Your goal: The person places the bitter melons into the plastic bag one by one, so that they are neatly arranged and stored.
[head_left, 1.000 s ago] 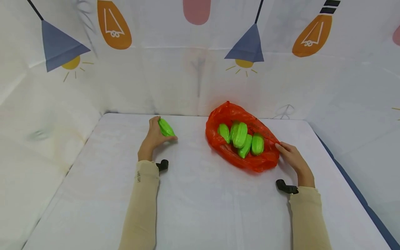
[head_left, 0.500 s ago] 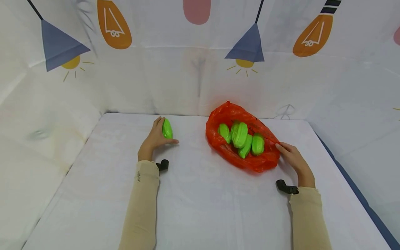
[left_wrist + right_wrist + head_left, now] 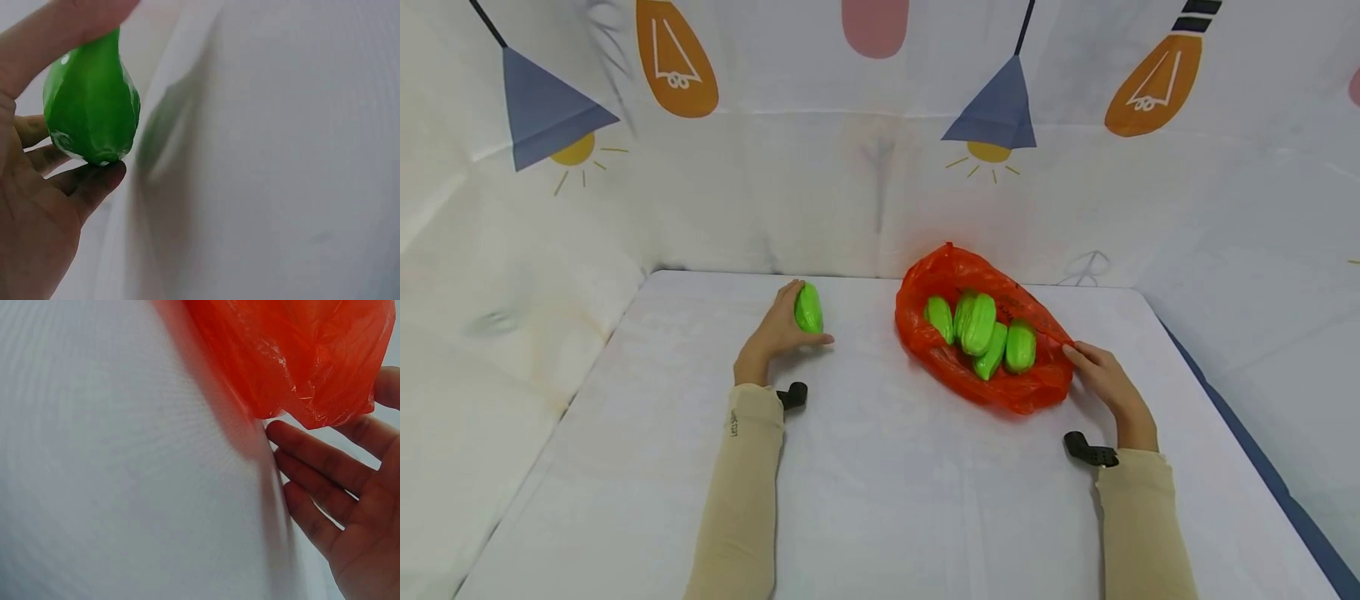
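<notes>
A bright green, ridged fruit (image 3: 808, 309), tapered like a pear at one end in the left wrist view, sits between the fingers and thumb of my left hand (image 3: 778, 323) near the table's back edge. Its shadow falls on the white cloth beside it. At the right, my right hand (image 3: 1103, 375) pinches the rim of a red plastic bag (image 3: 1037, 392) between thumb and index finger. The other fingers (image 3: 325, 462) extend loosely below the bag. Several similar green fruits (image 3: 977, 325) lie inside the bag's wide mouth.
A white cloth covers the table (image 3: 880, 500). Behind it hangs a white curtain (image 3: 805, 192) printed with lamps and bulbs, which also closes off the sides. The bag stands close to the back edge.
The green fruit has turned from slanting to nearly upright in my left hand, which has shifted slightly right. My right hand and the bag have stayed in place.
</notes>
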Tool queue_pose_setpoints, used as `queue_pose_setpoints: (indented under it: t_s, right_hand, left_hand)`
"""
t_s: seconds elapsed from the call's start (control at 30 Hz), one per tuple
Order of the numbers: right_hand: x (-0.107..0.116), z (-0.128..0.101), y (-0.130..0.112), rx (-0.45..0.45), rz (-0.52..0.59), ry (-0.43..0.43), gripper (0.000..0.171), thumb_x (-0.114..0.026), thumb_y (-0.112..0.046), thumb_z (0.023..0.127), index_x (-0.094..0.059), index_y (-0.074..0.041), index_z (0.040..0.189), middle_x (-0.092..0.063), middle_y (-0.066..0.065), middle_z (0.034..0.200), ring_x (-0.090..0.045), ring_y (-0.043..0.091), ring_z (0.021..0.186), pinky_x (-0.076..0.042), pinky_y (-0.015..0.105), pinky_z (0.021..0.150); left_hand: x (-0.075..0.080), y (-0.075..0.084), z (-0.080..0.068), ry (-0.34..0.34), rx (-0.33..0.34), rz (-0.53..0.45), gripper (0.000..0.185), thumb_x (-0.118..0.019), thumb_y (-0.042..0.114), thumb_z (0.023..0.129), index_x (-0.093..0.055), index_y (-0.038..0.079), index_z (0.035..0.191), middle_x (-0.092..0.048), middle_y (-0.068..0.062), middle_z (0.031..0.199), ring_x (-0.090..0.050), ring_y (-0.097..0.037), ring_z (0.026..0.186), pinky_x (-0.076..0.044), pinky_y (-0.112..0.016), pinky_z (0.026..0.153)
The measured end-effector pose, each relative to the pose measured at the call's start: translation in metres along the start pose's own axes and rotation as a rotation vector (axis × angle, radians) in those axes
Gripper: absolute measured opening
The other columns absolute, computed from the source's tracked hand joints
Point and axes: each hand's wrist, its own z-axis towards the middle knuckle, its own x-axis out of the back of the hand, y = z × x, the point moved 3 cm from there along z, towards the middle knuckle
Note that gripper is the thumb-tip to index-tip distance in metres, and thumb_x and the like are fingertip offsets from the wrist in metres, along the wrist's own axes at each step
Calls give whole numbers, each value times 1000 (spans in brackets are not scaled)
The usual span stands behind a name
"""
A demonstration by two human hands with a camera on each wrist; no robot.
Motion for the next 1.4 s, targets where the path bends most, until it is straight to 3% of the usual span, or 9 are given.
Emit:
queue_pose_setpoints:
  t_s: [0.4, 0.57, 0.7, 0.9, 1.07, 1.2, 1.4]
  right_hand:
    - [0, 0, 1, 14, 23, 10, 71, -36, -48, 104, -31, 7, 149, -34, 34, 147, -30, 48, 133, -24, 71, 110]
    - [2, 0, 3, 28, 29, 33, 69, -36, -45, 104, -34, 9, 146, -38, 34, 142, -33, 45, 128, -27, 69, 109]
    - [1, 0, 4, 35, 29, 32, 68, -36, -46, 104, -35, 9, 145, -41, 34, 138, -35, 43, 125, -28, 68, 109]
    - [0, 0, 2, 9, 37, 13, 73, -36, -49, 103, -29, 7, 149, -35, 34, 146, -30, 48, 133, -23, 71, 110]
    - [1, 0, 1, 4, 42, 6, 73, -36, -49, 103, -29, 7, 149, -32, 34, 148, -27, 48, 135, -21, 71, 111]
    - [0, 0, 1, 3, 48, -4, 73, -36, -49, 103, -29, 7, 149, -33, 34, 148, -27, 48, 135, -22, 71, 111]
    - [0, 0, 2, -4, 48, -12, 73, -35, -50, 103, -28, 5, 150, -33, 33, 148, -26, 48, 136, -22, 72, 110]
  left_hand:
    - [-14, 43, 5, 8, -146, -201, 122, -91, 39, 66, -15, 17, 158, -24, -3, 161, -37, -24, 139, -33, -44, 117]
    - [-23, 68, 5, 2, -244, -281, 116, -91, 36, 67, -19, 19, 158, -25, 1, 161, -37, -20, 140, -35, -39, 116]
    - [-28, 82, 4, -8, -305, -280, 114, -91, 32, 68, -21, 17, 157, -25, 1, 161, -38, -19, 140, -36, -37, 115]
    - [-34, 100, 4, -27, -365, -278, 111, -90, 27, 70, -22, 15, 157, -25, 0, 161, -35, -18, 143, -36, -36, 116]
    - [-48, 126, 12, -92, -373, -231, 113, -89, 40, 69, -21, 21, 157, -22, 8, 162, -30, -12, 145, -36, -33, 115]
    - [-61, 147, 19, -127, -378, -204, 114, -90, 44, 66, -23, 24, 157, -23, 7, 162, -26, -14, 147, -32, -41, 118]
    - [-87, 164, 29, -220, -377, -132, 115, -88, 49, 67, -22, 23, 157, -20, 9, 163, -20, -14, 149, -27, -43, 120]
